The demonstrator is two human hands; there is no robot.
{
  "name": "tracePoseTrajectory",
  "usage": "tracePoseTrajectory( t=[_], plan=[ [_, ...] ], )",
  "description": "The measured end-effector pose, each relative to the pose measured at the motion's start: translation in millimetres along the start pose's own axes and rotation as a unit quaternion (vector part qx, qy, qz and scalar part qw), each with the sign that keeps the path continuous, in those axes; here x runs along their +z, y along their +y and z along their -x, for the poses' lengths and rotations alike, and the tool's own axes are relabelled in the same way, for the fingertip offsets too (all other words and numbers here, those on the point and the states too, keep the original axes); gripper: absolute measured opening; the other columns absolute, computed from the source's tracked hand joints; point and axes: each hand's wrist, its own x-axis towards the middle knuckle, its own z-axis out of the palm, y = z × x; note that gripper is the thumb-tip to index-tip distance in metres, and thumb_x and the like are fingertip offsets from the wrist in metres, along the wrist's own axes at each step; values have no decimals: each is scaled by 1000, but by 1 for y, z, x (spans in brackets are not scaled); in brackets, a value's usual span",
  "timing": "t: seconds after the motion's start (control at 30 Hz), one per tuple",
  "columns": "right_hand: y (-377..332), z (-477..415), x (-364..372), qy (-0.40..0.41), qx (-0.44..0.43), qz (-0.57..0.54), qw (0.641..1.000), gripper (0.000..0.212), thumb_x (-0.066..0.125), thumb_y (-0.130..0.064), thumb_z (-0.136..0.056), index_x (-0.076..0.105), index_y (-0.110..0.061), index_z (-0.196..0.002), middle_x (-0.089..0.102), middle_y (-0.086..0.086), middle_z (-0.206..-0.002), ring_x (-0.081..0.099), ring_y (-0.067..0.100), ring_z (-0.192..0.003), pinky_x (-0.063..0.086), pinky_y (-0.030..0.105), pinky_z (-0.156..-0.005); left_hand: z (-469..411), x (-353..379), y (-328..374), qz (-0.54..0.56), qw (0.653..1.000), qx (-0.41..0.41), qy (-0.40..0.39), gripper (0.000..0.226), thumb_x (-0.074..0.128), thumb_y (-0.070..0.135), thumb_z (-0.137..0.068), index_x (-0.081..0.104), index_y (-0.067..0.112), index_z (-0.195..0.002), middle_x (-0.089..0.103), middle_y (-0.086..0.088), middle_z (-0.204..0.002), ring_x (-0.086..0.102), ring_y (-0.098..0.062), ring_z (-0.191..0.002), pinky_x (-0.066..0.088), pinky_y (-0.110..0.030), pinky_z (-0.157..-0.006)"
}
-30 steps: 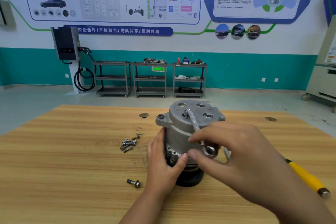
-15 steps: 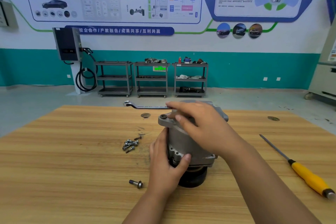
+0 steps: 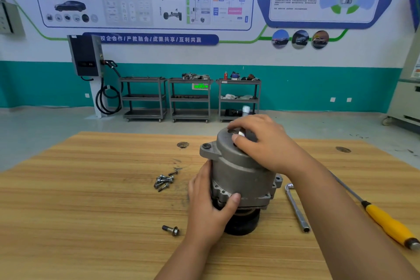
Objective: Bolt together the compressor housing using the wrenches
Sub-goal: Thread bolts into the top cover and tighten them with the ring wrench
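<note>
Centred on the worktop [image 3: 91, 211], the compressor housing [image 3: 238, 166] is clasped at 8 o'clock by the left hand [image 3: 209, 207]. The right hand [image 3: 266, 143] curls round the wrench [image 3: 246, 109], which points to 12. Best to brace firmly and swing squarely.

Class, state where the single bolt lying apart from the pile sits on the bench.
Head view: the single bolt lies on the bench left of the left hand, nearer the camera than the bolt pile.

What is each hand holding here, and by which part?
Left hand grips the compressor housing low on its side; right hand grips the wrench by its shank, atop it.
</note>
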Motion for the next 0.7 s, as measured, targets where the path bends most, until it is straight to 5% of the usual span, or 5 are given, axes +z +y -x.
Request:
tracePoseTrajectory(
  t=[0.13,0.37,0.47,0.53,0.7],
  plan=[
    [9,14,-8,3,65,58,996,40,38,-50,-93,50,-37,-129,46,-14,-140,22,13,-140,8,47,-113,0,0,0,-7,1000,3,-3,74,51,67,-70,12,63,-132,20,52,-125,19,15,-124,24,-14,-91],
    [23,55,-32,37,84,165,982,41,34,-21,-101,42,-40,-137,53,-13,-133,42,13,-124,30,35,-100,0,0,-1,-6,1000,-1,-5,74,51,67,-69,9,67,-130,20,52,-125,18,15,-124,23,-11,-91],
    [28,80,-35,133,42,101,985,32,48,-10,-95,64,-23,-120,63,-8,-105,52,10,-95,30,9,-75,-1,-1,0,-3,1000,-1,-4,74,50,68,-69,9,68,-130,22,51,-125,20,12,-125,24,-11,-91],
    [27,99,-30,194,3,51,980,23,53,-9,-94,68,-18,-108,63,-10,-93,56,7,-84,37,5,-74,0,-1,0,1,1000,-1,-2,75,51,68,-69,8,68,-130,23,51,-125,22,11,-125,25,-12,-90],
    [10,124,1,296,-87,-73,948,22,45,-21,-90,60,-18,-106,60,-12,-107,57,-1,-99,44,10,-85,-1,1,0,2,1000,-4,-2,74,51,67,-68,8,69,-129,22,52,-124,21,11,-125,24,-14,-92]
  ],
)
